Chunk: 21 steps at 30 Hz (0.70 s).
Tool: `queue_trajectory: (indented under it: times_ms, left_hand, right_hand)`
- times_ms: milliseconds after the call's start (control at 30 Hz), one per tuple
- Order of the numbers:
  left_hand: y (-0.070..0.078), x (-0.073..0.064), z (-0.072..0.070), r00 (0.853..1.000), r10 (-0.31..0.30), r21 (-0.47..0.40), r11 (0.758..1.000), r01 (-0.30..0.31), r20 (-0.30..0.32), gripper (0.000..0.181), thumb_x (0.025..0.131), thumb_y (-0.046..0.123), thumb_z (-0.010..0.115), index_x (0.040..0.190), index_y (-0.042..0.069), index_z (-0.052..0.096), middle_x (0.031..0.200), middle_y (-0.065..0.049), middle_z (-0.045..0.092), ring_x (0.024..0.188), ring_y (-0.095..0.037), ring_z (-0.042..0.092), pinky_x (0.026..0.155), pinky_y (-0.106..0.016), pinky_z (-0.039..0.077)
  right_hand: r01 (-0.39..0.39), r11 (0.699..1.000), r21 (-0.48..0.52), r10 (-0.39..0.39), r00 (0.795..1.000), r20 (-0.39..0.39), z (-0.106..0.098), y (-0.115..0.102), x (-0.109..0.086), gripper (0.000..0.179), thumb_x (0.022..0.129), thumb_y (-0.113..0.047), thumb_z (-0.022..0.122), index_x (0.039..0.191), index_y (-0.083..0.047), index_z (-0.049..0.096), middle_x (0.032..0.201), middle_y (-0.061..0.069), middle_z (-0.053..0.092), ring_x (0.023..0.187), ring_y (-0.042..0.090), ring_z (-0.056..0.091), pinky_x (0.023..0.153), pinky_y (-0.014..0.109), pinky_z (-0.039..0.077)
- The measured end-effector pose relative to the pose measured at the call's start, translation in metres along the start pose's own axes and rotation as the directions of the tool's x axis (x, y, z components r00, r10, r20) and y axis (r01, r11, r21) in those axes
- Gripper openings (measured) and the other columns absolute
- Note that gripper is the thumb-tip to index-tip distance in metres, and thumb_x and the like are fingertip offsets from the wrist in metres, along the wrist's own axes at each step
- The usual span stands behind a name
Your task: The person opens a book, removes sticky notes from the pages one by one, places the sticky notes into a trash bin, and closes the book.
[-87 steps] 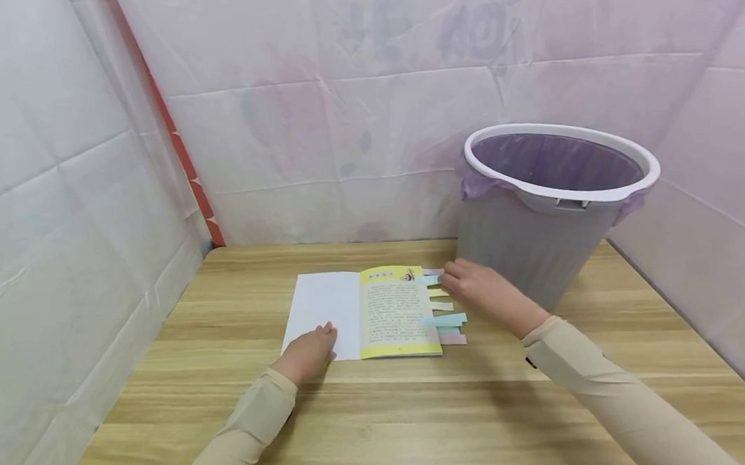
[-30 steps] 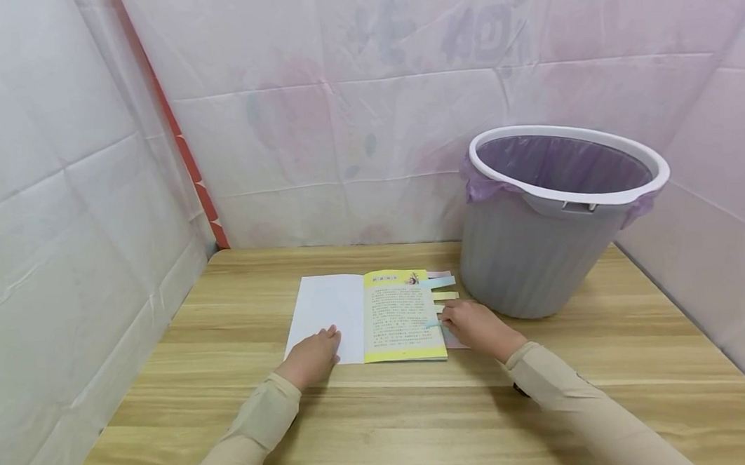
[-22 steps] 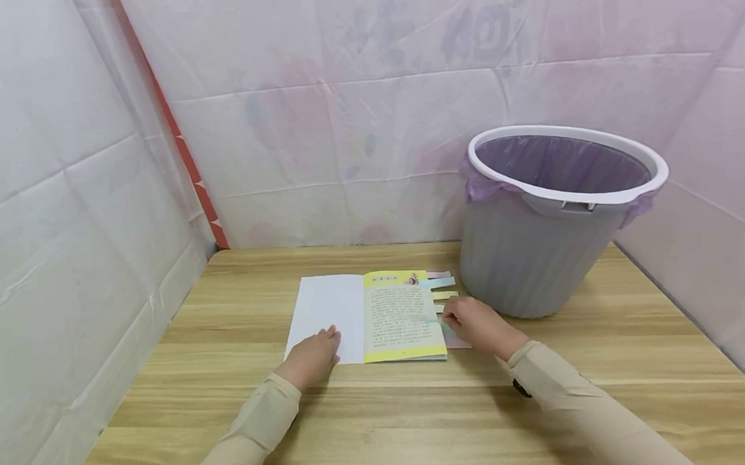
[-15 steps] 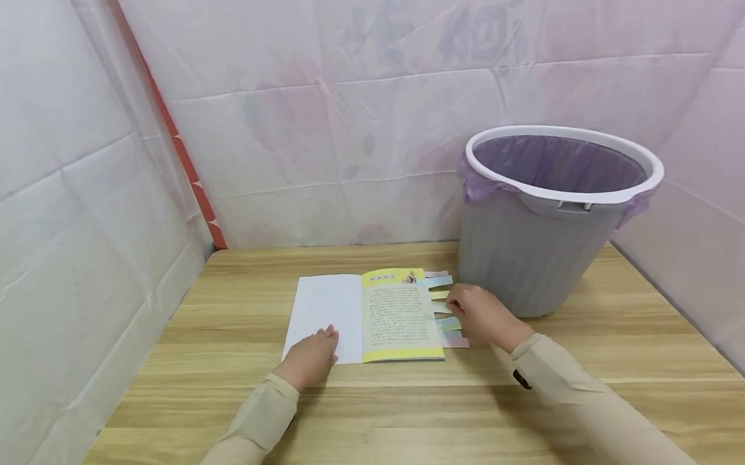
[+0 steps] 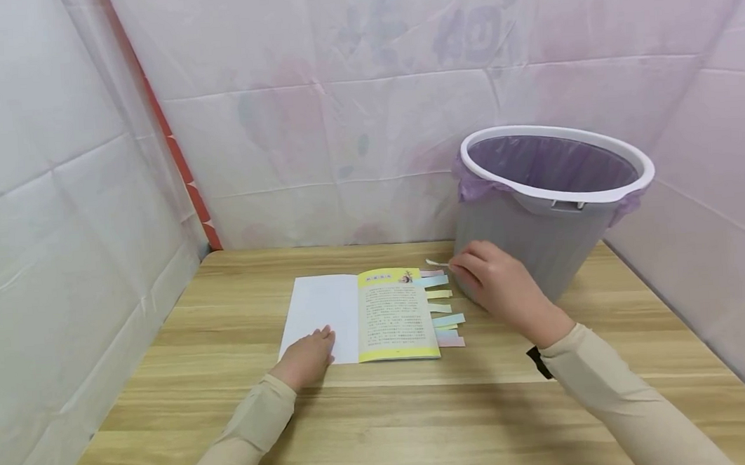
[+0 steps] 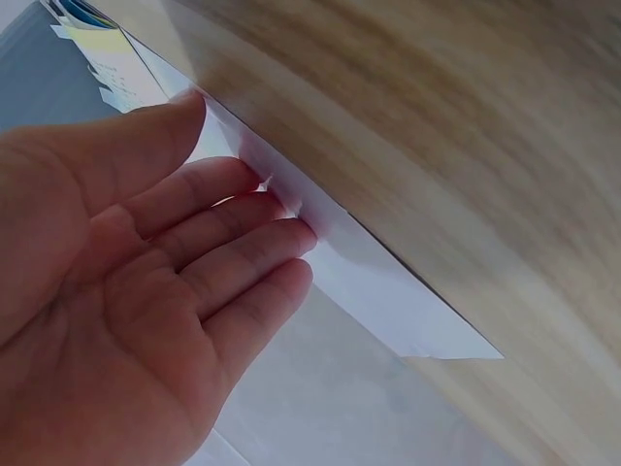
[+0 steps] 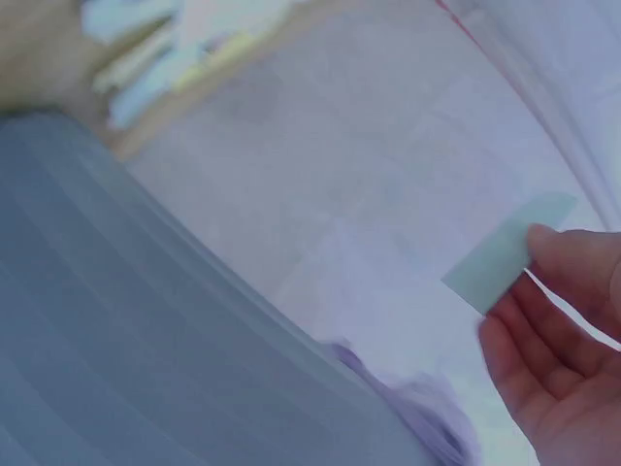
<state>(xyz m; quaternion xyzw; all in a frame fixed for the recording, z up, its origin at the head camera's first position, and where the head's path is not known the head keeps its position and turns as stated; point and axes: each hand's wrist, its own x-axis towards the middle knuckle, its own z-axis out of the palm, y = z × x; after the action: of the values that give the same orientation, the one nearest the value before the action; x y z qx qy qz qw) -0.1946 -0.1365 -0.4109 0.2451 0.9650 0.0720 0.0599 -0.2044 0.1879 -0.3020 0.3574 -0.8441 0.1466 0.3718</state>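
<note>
An open book (image 5: 394,319) lies on the table, with a blank white left page and a printed, yellow-bordered right page. Several coloured sticky tabs (image 5: 448,320) stick out from its right edge. My left hand (image 5: 306,359) rests on the blank page near its lower edge, fingers extended; in the left wrist view the fingertips touch the paper. Raised beside the bin, my right hand (image 5: 502,289) pinches a pale green sticky tab (image 7: 500,260) between thumb and fingers. That tab shows edge-on in the head view, beyond the book's top right corner.
A grey trash bin (image 5: 518,242) with a white rim and purple liner stands at the back right, close to my right hand. The wooden table (image 5: 383,428) is enclosed by pale cloth sheets (image 5: 266,140) behind and at both sides.
From the tabs at the book's right edge, my right hand has pulled one tab away, then risen up toward the bin with it. The left hand has stayed on the page.
</note>
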Motion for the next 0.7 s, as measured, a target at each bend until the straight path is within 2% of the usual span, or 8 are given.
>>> queue_trajectory:
  times_ms: [100,200,300,400,433,567,667,700]
  left_hand:
    - [0.000,0.000,0.001,1.000,0.001,0.003,1.000,-0.001,-0.006,0.041,0.093,0.009,0.061,0.127,-0.011,0.053,0.135,-0.025,0.051,0.124,-0.040,0.051,0.104,-0.046,0.040]
    - [0.000,0.000,0.001,1.000,-0.002,0.002,1.000,0.002,-0.007,0.040,0.093,0.009,0.061,0.127,-0.011,0.053,0.136,-0.025,0.051,0.123,-0.040,0.051,0.104,-0.046,0.040]
    - [0.000,0.000,0.002,1.000,-0.005,0.001,1.000,0.005,0.000,0.041,0.093,0.009,0.061,0.128,-0.010,0.054,0.136,-0.024,0.051,0.124,-0.040,0.051,0.104,-0.046,0.040]
    - [-0.001,0.001,0.003,1.000,-0.005,0.012,1.000,0.005,0.004,0.041,0.093,0.010,0.061,0.128,-0.010,0.054,0.137,-0.023,0.051,0.124,-0.039,0.050,0.104,-0.045,0.040]
    - [-0.001,0.001,0.002,1.000,-0.004,0.017,1.000,0.004,-0.001,0.041,0.093,0.010,0.062,0.127,-0.010,0.054,0.136,-0.024,0.052,0.124,-0.039,0.051,0.103,-0.046,0.041]
    - [-0.001,0.001,0.002,1.000,-0.005,0.027,1.000,0.005,-0.006,0.041,0.092,0.010,0.062,0.127,-0.010,0.054,0.135,-0.024,0.052,0.122,-0.039,0.052,0.102,-0.045,0.041]
    - [-0.001,0.001,0.002,1.000,-0.003,0.032,0.999,0.003,-0.007,0.041,0.092,0.011,0.063,0.126,-0.010,0.055,0.134,-0.024,0.053,0.121,-0.039,0.053,0.101,-0.045,0.042]
    - [-0.001,0.001,0.002,1.000,-0.001,0.035,0.999,0.001,-0.009,0.040,0.092,0.011,0.063,0.125,-0.010,0.055,0.134,-0.024,0.053,0.120,-0.039,0.054,0.101,-0.045,0.043]
  right_hand:
    - [0.060,0.998,0.012,-0.058,0.990,-0.130,-0.014,0.001,0.012,0.013,0.075,0.010,0.074,0.086,0.003,0.070,0.080,0.009,0.059,0.073,0.025,0.056,0.062,0.034,0.048]
    - [0.069,0.997,0.016,-0.063,0.963,-0.261,-0.030,0.005,0.025,0.014,0.076,0.010,0.072,0.088,0.004,0.071,0.079,0.013,0.059,0.072,0.029,0.054,0.064,0.033,0.042]
    - [0.003,1.000,0.000,-0.003,0.926,-0.378,-0.050,0.013,0.035,0.012,0.079,0.008,0.072,0.090,0.003,0.071,0.080,0.017,0.060,0.074,0.034,0.054,0.070,0.031,0.040]
    - [-0.097,0.995,-0.038,0.070,0.893,-0.445,-0.071,0.027,0.042,0.008,0.083,0.005,0.070,0.091,0.003,0.071,0.081,0.021,0.060,0.078,0.039,0.055,0.074,0.033,0.040]
    - [-0.138,0.989,-0.051,0.101,0.889,-0.446,-0.077,0.032,0.043,0.007,0.085,0.004,0.068,0.091,0.004,0.071,0.081,0.022,0.059,0.079,0.040,0.054,0.076,0.034,0.039]
    - [-0.265,0.956,-0.123,0.202,0.903,-0.378,-0.095,0.053,0.041,0.008,0.088,0.003,0.064,0.091,0.009,0.069,0.079,0.023,0.059,0.077,0.038,0.055,0.073,0.035,0.038]
    - [-0.338,0.930,-0.145,0.283,0.910,-0.304,-0.100,0.062,0.036,0.010,0.087,0.005,0.062,0.089,0.012,0.068,0.078,0.024,0.059,0.074,0.037,0.054,0.071,0.039,0.037]
    - [-0.360,0.922,-0.141,0.309,0.906,-0.290,-0.101,0.063,0.035,0.010,0.086,0.005,0.061,0.088,0.012,0.068,0.078,0.025,0.059,0.074,0.037,0.054,0.071,0.041,0.036]
